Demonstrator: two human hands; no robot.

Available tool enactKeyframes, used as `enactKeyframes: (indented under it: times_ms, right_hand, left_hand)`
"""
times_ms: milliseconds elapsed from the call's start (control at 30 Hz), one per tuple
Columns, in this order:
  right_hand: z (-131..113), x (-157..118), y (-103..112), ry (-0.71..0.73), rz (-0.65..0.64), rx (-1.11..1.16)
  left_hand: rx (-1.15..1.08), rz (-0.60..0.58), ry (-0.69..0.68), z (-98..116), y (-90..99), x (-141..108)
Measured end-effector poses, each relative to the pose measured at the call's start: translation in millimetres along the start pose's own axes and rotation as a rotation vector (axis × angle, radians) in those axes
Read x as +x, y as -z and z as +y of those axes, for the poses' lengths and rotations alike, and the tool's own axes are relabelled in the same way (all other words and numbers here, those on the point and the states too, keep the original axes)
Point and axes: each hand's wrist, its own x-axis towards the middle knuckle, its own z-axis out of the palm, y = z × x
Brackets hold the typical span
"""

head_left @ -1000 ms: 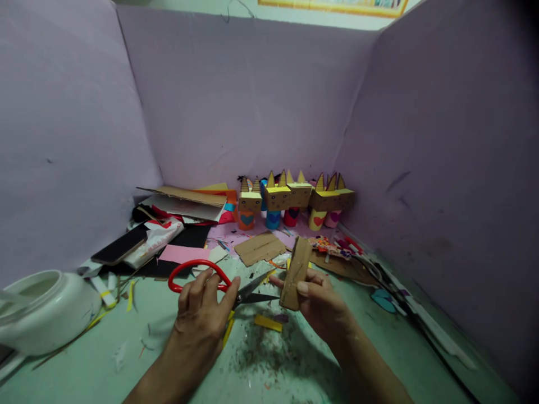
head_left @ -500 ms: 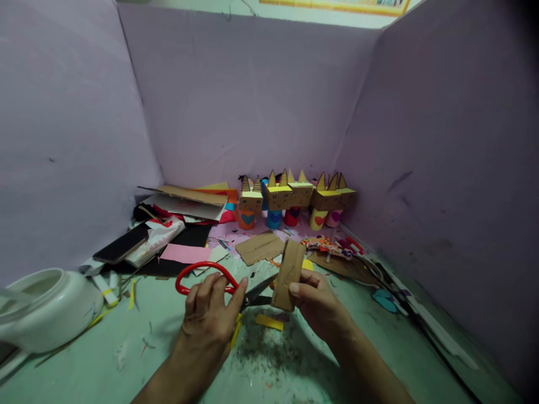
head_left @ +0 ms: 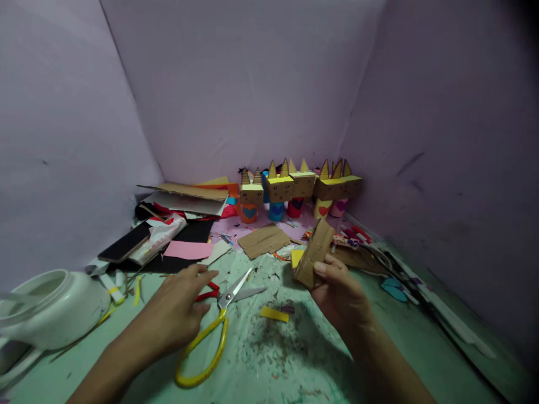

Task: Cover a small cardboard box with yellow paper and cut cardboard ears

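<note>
My right hand (head_left: pixel 339 289) pinches a folded piece of brown cardboard (head_left: pixel 315 252), raised and tilted to the right above the table. My left hand (head_left: pixel 181 303) is open, its fingers apart, over red-handled scissors (head_left: pixel 213 290), which it partly hides. Yellow-handled scissors (head_left: pixel 202 373) lie beside it with their blades apart, pointing up and right. It cannot be told whether my left fingers touch the red handle. A small yellow strip (head_left: pixel 274 314) lies on the green table between my hands.
Cardboard-headed figures (head_left: pixel 290 188) on coloured tubes stand at the back. A flat cardboard piece (head_left: pixel 263 241) lies before them. Paper sheets and a phone-like black slab (head_left: pixel 125 242) are at the left, near a white pot (head_left: pixel 54 308). A black cable (head_left: pixel 438 331) runs along the right.
My left hand has let go of the red scissors and moved left. The cardboard in my right hand has moved right and up, tilting more. The yellow-handled scissors now show fully.
</note>
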Motion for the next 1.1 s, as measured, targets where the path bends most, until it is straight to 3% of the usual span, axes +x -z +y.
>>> enactKeyframes:
  times_ms: [100,267,467,867,1000,1100]
  right_hand:
    - [-1,1,-1,0.027,0.033,0.022]
    - [0,3,-1,0.001,-0.005,0.000]
    - [1,1,1,-0.022,-0.011,-0.002]
    - [3,2,4,-0.036,-0.031,-0.019]
    - [4,2,5,-0.044,-0.031,-0.032]
    - [3,2,5,-0.045,-0.027,-0.033]
  left_hand:
    - [-0.035,0.090,0.017,24,3.3,21]
    - [0.130,0.018,0.065,53,-29.2,57]
    - [0.193,0.031,0.099,51,-51.3,70]
    - [0.130,0.012,0.070,46,-58.1,76]
    - [0.033,0.080,0.124,43,-58.6,83]
    - [-0.031,0.166,0.166,41,-44.8,84]
